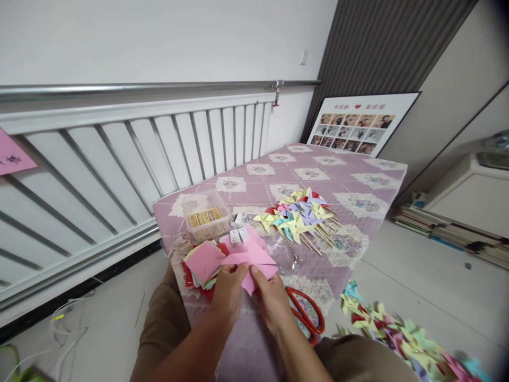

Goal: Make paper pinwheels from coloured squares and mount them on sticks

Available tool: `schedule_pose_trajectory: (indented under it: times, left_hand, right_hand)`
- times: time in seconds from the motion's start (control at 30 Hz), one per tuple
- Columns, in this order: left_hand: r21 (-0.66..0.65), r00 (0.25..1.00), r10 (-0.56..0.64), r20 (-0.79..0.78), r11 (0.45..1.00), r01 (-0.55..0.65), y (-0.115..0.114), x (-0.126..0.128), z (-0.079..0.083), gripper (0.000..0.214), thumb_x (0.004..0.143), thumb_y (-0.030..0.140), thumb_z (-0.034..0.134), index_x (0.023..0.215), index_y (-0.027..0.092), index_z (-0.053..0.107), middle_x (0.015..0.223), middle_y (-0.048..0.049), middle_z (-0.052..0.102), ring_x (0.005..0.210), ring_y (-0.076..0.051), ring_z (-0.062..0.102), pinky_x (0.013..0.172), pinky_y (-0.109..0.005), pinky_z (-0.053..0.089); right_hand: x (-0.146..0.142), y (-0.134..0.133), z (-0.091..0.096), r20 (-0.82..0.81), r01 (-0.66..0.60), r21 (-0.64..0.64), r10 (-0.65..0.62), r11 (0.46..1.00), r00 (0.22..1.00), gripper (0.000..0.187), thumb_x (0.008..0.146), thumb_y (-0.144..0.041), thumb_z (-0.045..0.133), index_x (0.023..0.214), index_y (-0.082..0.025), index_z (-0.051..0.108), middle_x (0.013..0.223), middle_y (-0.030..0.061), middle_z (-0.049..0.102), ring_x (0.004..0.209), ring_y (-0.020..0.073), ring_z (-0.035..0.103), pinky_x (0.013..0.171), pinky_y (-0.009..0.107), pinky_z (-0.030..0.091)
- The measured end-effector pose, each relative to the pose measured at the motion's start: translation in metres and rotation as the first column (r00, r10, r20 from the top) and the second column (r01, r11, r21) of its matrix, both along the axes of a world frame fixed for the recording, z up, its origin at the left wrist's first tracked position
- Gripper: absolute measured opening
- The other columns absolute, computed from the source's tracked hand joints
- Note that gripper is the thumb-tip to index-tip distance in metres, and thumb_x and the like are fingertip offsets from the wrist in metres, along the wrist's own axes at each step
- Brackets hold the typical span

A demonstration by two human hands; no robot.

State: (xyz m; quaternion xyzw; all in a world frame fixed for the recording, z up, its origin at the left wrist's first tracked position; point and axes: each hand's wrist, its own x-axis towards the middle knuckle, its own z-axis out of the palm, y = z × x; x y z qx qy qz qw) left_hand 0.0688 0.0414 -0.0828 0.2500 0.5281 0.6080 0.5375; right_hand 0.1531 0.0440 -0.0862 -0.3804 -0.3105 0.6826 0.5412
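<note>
A pink paper square with slits cut in from its corners (258,255) is pinched between my two hands above the near end of the table. My left hand (230,289) grips its left side with thumb and fingers. On its lower right side, my right hand (272,294) holds it the same way. Left of it lies a stack of coloured paper squares (204,261), pink on top. Red-handled scissors (306,313) rest right of my right hand, their blades hidden. Small white boxes (238,236) sit just beyond the paper.
A clear plastic box (207,215) holds short wooden sticks. Paper pinwheels on sticks (298,215) are piled on the flowered tablecloth (310,175). More pinwheels (405,334) lie low at the right. A white radiator (178,143) runs along the wall; a photo board (361,124) leans behind the table.
</note>
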Motion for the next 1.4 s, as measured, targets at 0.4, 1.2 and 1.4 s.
schedule_pose_trajectory:
  times: [0.4, 1.2, 1.4]
  left_hand:
    - [0.016, 0.933, 0.007, 0.361, 1.000, -0.014, 0.027, -0.004, 0.030, 0.015, 0.060, 0.022, 0.077, 0.069, 0.015, 0.067, 0.068, -0.0033, 0.071, 0.059, -0.015, 0.063, 0.062, -0.026, 0.051]
    - [0.073, 0.954, -0.119, 0.275, 0.992, 0.103, 0.014, 0.026, 0.037, 0.015, 0.062, 0.024, 0.077, 0.069, 0.014, 0.068, 0.061, -0.0005, 0.065, 0.059, -0.014, 0.058, 0.064, -0.025, 0.046]
    - [0.095, 0.961, -0.126, 0.246, 0.990, 0.106, 0.010, 0.031, 0.032, 0.016, 0.064, 0.027, 0.077, 0.064, 0.016, 0.066, 0.058, 0.0019, 0.060, 0.054, -0.011, 0.051, 0.061, -0.025, 0.042]
  right_hand:
    - [0.053, 0.014, -0.019, 0.553, -0.143, 0.601, -0.280, 0.786, 0.785, 0.030, 0.090, -0.022, 0.053, 0.120, -0.024, 0.053, 0.097, 0.0049, 0.065, 0.086, 0.0180, 0.063, 0.080, 0.032, 0.050]
    - [0.072, 0.011, 0.011, 0.631, -0.248, 0.563, -0.215, 0.788, 0.745, 0.014, 0.091, -0.029, 0.054, 0.083, -0.021, 0.062, 0.080, 0.0016, 0.063, 0.075, 0.0178, 0.059, 0.069, 0.026, 0.045]
    - [0.070, 0.012, 0.006, 0.617, -0.197, 0.542, -0.227, 0.817, 0.754, 0.022, 0.092, -0.032, 0.052, 0.074, -0.021, 0.057, 0.071, -0.0004, 0.055, 0.068, 0.0163, 0.053, 0.065, 0.026, 0.041]
